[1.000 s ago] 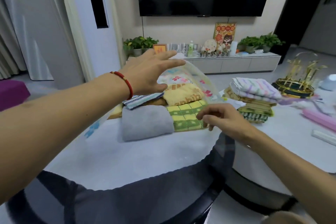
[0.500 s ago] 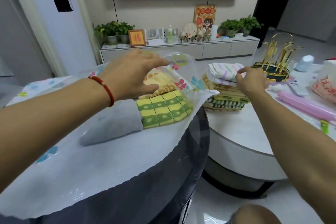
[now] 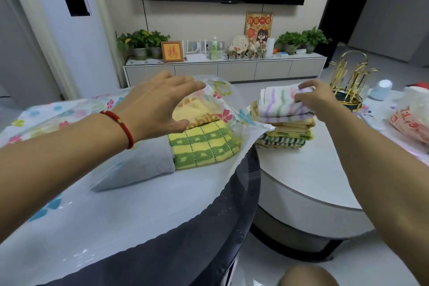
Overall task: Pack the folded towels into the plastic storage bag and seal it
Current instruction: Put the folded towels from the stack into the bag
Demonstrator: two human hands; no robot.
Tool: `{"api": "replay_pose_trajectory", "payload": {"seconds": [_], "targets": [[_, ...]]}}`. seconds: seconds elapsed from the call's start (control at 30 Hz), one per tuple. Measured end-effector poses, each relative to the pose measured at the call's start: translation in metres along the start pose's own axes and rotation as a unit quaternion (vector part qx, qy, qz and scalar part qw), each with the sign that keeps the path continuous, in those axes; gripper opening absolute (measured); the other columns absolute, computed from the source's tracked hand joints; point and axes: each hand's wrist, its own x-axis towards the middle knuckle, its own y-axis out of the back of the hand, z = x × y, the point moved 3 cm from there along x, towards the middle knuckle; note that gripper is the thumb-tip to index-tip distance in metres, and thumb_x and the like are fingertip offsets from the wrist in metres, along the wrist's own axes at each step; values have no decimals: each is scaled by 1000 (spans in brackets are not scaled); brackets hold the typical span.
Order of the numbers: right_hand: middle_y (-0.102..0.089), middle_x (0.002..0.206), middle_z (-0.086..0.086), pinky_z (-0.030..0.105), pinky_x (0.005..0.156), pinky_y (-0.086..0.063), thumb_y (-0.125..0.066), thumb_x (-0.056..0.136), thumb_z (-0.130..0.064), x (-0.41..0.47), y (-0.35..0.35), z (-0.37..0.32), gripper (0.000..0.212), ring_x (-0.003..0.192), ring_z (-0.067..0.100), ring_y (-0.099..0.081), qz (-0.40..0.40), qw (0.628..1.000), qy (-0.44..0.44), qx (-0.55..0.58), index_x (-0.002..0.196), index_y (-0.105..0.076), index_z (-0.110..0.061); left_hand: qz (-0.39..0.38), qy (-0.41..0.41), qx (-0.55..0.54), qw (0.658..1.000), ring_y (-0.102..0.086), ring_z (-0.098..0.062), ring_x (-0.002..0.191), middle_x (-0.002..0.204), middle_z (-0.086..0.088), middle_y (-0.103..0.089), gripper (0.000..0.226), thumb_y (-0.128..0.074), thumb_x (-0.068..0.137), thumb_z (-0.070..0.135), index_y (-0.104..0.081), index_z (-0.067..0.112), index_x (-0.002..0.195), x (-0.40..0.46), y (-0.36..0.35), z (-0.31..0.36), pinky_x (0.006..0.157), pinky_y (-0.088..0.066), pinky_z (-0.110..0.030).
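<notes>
Left of centre in the frame, the left hand holds up the top sheet of the plastic storage bag, fingers straight and spread above it and the thumb tucked under. Judging by the raised film, this keeps the mouth open toward the right so the next towel can slide in. The bag is thin, glossy, clear plastic printed with small coloured flowers, and it lies flat across a dark round table.

Three towels already sit inside: a plain grey towel of soft pile, a green and yellow checked towel, and a pale yellow towel behind them.

Right of centre, the right hand grips the far edge of the top towel, fingers curled over it. This one is white with wavy pastel stripes, thick and folded into a soft rectangle. It rests on a stack of folded towels, just beside the bag's mouth, on a pale round table.
</notes>
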Motion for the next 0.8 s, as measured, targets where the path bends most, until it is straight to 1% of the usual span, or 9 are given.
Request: {"api": "replay_pose_trajectory", "payload": {"seconds": [0.1,0.2,0.27,0.33,0.4,0.5,0.63,0.73,0.8], "targets": [[-59,124,16,53,82,-63,-74,83,-3,-32,10,-15,38,105,38,-66,-35,993,15,116,116,-70,-22,-26,29,25,999,-44,-28,124,150,-3,-36,95,-77,76,38,-18,39,151,-10,8,-1,92,-50,-47],[-63,125,17,37,62,-65,-69,84,-1,-79,34,-25,34,96,30,-69,-73,985,16,157,114,-74,-17,-54,54,48,996,-49,-31,118,147,-5,-34,108,-82,71,46,-7,46,149,-22,20,-4,79,-55,-44],[-68,119,18,29,54,-61,-69,84,1,-114,54,-30,31,86,24,-70,-103,981,16,164,110,-76,-15,-72,61,52,994,-55,-30,102,137,-8,-39,116,-84,67,48,-3,47,149,-27,30,-9,63,-49,-34],[-72,112,14,26,54,-60,-69,84,0,-148,77,-36,28,79,18,-73,-121,980,25,157,104,-78,-16,-95,74,47,992,-54,-23,77,127,-12,-39,117,-83,71,22,0,50,149,-32,38,-17,48,-36,-26],[-74,105,14,27,56,-60,-68,86,-1,-183,94,-44,25,74,15,-74,-161,972,31,166,102,-79,-17,-123,92,37,987,-51,-19,66,130,-16,-36,117,-69,74,-4,0,56,148,-36,46,-26,44,-34,-25],[-76,102,14,29,57,-59,-69,87,-4,-237,99,-62,27,74,18,-73,-280,941,37,189,107,-80,-19,-141,86,57,985,-51,-22,74,128,-16,-40,105,-57,83,-7,-4,58,147,-42,59,-34,52,-40,-27],[-77,117,13,31,57,-62,-73,80,-12,-299,48,-89,40,85,22,-76,-423,879,32,219,120,-75,-14,-120,71,118,983,-42,-29,95,123,-13,-48,78,-49,91,-2,-26,46,148,-46,80,-47,70,-40,-37],[-76,121,10,33,72,-65,-73,84,-7,-322,-28,-112,30,96,22,-76,-468,839,39,273,113,-79,-12,-111,72,137,982,-43,-30,100,128,-11,-51,61,-45,93,0,-42,38,142,-55,94,-64,83,-47,-43],[-77,118,11,35,78,-65,-71,88,-1,-327,-87,-130,29,96,21,-74,-461,829,43,313,114,-79,-12,-100,76,142,982,-49,-34,107,126,-11,-54,62,-45,93,-1,-43,35,144,-62,100,-77,78,-47,-41]]}}
